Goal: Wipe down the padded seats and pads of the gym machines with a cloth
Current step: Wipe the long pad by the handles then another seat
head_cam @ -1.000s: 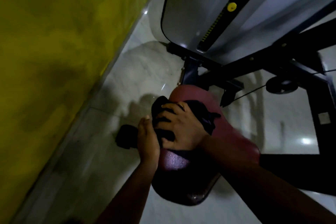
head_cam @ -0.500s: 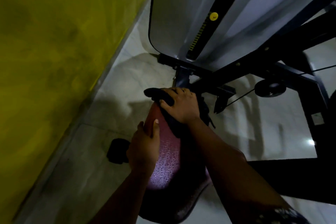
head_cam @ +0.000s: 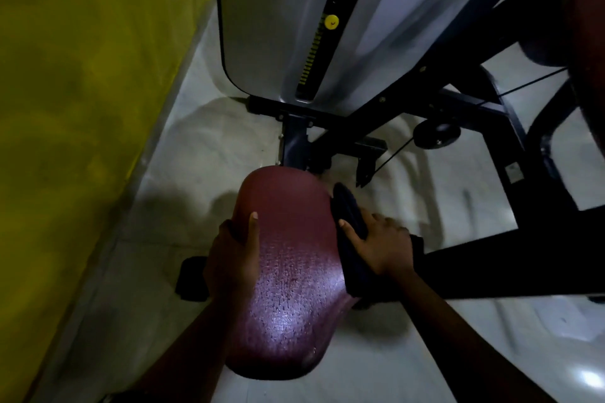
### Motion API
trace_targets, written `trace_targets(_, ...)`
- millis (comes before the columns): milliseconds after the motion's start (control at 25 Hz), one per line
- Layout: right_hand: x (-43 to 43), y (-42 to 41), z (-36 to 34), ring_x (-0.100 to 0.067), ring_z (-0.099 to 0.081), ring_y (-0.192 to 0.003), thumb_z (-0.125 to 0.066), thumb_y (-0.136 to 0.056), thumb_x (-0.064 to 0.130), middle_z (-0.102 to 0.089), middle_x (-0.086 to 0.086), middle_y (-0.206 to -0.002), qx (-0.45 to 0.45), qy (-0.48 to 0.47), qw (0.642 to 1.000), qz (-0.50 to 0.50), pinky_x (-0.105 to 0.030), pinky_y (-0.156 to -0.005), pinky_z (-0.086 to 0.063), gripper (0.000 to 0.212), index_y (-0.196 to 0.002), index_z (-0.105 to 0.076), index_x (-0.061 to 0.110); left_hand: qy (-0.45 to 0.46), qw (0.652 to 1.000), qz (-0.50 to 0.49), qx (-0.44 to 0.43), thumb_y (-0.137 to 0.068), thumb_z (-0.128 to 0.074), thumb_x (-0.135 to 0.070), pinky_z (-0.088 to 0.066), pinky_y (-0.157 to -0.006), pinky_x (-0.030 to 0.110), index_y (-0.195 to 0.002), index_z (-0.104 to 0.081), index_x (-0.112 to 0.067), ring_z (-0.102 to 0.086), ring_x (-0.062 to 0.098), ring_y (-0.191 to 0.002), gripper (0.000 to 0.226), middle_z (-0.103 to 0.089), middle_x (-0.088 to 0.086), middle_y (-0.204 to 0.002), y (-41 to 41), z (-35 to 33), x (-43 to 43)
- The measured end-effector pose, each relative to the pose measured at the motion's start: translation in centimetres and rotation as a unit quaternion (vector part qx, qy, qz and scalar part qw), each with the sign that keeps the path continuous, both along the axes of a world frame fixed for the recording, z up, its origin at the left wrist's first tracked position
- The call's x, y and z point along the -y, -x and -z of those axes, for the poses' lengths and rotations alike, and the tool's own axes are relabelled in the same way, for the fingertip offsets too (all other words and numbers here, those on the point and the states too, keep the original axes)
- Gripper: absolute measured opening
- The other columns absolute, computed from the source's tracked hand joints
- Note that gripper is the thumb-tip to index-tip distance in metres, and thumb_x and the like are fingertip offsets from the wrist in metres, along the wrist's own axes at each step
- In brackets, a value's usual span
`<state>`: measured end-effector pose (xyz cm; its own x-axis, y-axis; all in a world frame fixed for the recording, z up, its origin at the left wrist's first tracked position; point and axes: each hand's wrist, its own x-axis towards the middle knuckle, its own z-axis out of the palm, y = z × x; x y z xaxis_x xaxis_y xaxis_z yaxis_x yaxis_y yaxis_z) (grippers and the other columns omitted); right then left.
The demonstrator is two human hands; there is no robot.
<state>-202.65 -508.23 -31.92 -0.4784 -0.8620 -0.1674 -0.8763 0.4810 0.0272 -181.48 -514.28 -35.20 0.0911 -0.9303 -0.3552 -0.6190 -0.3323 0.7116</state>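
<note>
Two hands on the job, both mid-frame. We see the maroon padded vinyl seat (head_cam: 288, 271) at centre, running from mid-frame toward the bottom edge, its textured top catching glare.

Left hand (head_cam: 230, 258) grips the seat's left edge: thumb (head_cam: 253, 227) lies flat on top, fingers wrap under the rim and are out of sight.

Right hand (head_cam: 384, 245) holds the dark folded cloth (head_cam: 348, 216) against the seat's right edge. Thumb lies along the cloth next to the pad, the other fingers curl over the cloth's outer side. The cloth touches the pad's side, not its top. Its lower part hangs below the wrist.

Around it, we note:
- grey rounded weight-stack cover (head_cam: 271, 26), upper centre, with a round yellow pin knob (head_cam: 331, 22) in its black slot
- black steel machine frame (head_cam: 491, 258), right half
- black round pulley (head_cam: 437, 134) with a thin cable, right of centre
- second maroon pad (head_cam: 587, 52), upper right, blurred
- yellow wall (head_cam: 82, 108), left side
- pale glossy floor (head_cam: 196, 147)
- small black block (head_cam: 191, 278) on the floor, just left of the left wrist
</note>
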Motion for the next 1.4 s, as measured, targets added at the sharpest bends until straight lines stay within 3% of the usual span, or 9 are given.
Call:
trace_targets(200, -2.7, -3.8, 1.6, -0.038, -0.034, -0.127, -0.044, -0.089, 0.057, -0.041, -0.011, -0.141, -0.017, 0.114, 0.962, 0.247, -0.053, -0.095, -0.035, 0.054, -0.132, -0.048, 0.026, 0.001, 0.999, -0.019, -0.034, -0.092, -0.031, -0.060, -0.041, -0.087, 0.040, -0.123, -0.052, -0.009, -0.057, 0.036, -0.105, 0.063, -0.060, 0.017, -0.117, 0.3, 0.1, 0.1)
trace_targets(280, -2.7, -7.1, 2.4, -0.044, -0.036, -0.126, -0.043, -0.085, 0.057, -0.039, -0.016, -0.144, -0.042, 0.176, 0.941, 0.285, -0.057, -0.090, -0.036, 0.056, -0.133, -0.049, 0.028, -0.009, 0.999, -0.030, -0.040, -0.092, -0.032, -0.060, -0.041, -0.088, 0.041, -0.123, -0.052, -0.008, -0.057, 0.037, -0.107, 0.063, -0.060, 0.019, -0.118, 0.2, -0.1, 0.3)
trace_targets(440, -3.8, -16.6, 3.8, -0.042, -0.043, -0.121, -0.039, -0.083, 0.052, -0.042, -0.015, -0.144, -0.063, 0.183, 0.951, 0.241, -0.055, -0.087, -0.040, 0.053, -0.132, -0.051, 0.035, -0.024, 0.994, -0.032, -0.103, -0.095, -0.034, -0.052, -0.039, -0.093, 0.039, -0.130, -0.050, -0.008, -0.053, 0.035, -0.115, 0.058, -0.058, 0.017, -0.126, -0.5, 0.3, -0.1)
trace_targets(560, -5.6, -21.4, 3.9, -0.035, -0.038, -0.124, -0.040, -0.082, 0.052, -0.044, -0.008, -0.144, -0.065, 0.156, 0.977, 0.129, -0.054, -0.092, -0.037, 0.053, -0.134, -0.045, 0.041, -0.004, 0.986, -0.018, -0.163, -0.099, -0.028, -0.046, -0.037, -0.093, 0.034, -0.135, -0.046, -0.012, -0.053, 0.033, -0.117, 0.053, -0.056, 0.014, -0.130, -1.6, 0.6, -2.0)
trace_targets(720, -5.2, -14.5, 3.9, -0.033, -0.044, -0.124, -0.040, -0.079, 0.061, -0.043, -0.001, -0.145, -0.096, 0.151, 0.984, -0.008, -0.054, -0.088, -0.040, 0.055, -0.131, -0.046, 0.045, 0.009, 0.993, -0.009, -0.120, -0.098, -0.026, -0.047, -0.036, -0.096, 0.037, -0.141, -0.038, -0.016, -0.050, 0.034, -0.121, 0.054, -0.049, 0.014, -0.137, -2.0, 0.6, -3.2)
trace_targets(960, 4.0, -11.0, 1.9, -0.037, -0.026, -0.134, -0.036, -0.088, 0.059, -0.026, -0.008, -0.153, -0.020, 0.083, 0.985, 0.147, -0.050, -0.100, -0.026, 0.059, -0.143, -0.028, 0.040, 0.019, 0.997, -0.011, -0.075, -0.098, -0.028, -0.044, -0.029, -0.097, 0.035, -0.143, -0.037, -0.019, -0.046, 0.034, -0.123, 0.053, -0.046, 0.012, -0.141, -1.8, 0.6, -3.2)
trace_targets(1200, -2.1, -14.9, 3.9, -0.029, -0.044, -0.122, -0.041, -0.080, 0.055, -0.046, 0.001, -0.143, -0.079, 0.171, 0.981, -0.040, -0.051, -0.087, -0.041, 0.052, -0.130, -0.049, 0.044, 0.031, 0.989, -0.015, -0.143, -0.090, -0.026, -0.060, -0.037, -0.098, 0.039, -0.142, -0.038, -0.014, -0.048, 0.034, -0.123, 0.070, -0.047, 0.016, -0.139, -1.7, 1.9, -2.9)
trace_targets(1320, -2.8, -12.1, 3.7, -0.030, -0.043, -0.123, -0.044, -0.074, 0.058, -0.047, 0.001, -0.142, -0.101, 0.204, 0.966, 0.118, -0.052, -0.086, -0.040, 0.054, -0.124, -0.054, 0.042, 0.036, 0.992, -0.009, -0.118, -0.096, -0.033, -0.047, -0.036, -0.100, 0.040, -0.142, -0.037, -0.013, -0.048, 0.035, -0.123, 0.058, -0.048, 0.017, -0.138, -1.7, 1.7, -3.1)
trace_targets(1400, -3.7, -12.5, 4.0, -0.037, -0.046, -0.119, -0.047, -0.075, 0.057, -0.043, -0.005, -0.144, -0.078, 0.252, 0.926, 0.271, -0.052, -0.084, -0.043, 0.056, -0.126, -0.054, 0.037, 0.042, 0.993, -0.002, -0.115, -0.096, -0.035, -0.045, -0.035, -0.100, 0.041, -0.142, -0.037, -0.013, -0.048, 0.035, -0.123, 0.056, -0.049, 0.017, -0.137, -1.8, 1.5, -3.1)
